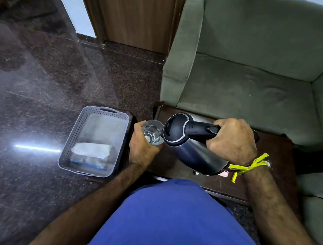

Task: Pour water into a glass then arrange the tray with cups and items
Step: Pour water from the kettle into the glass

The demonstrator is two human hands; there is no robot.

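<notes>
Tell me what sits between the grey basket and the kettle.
In the head view, the left hand holding the glass sits between the grey basket and the kettle.

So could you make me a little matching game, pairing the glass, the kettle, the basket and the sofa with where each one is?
Things:
1. clear drinking glass
2. black and steel electric kettle
3. grey perforated plastic basket
4. green fabric sofa

Places:
A. gripped by the right hand
B. behind the dark wooden table
C. held in the left hand
D. left of the left hand

Pairs: 1-C, 2-A, 3-D, 4-B
</notes>
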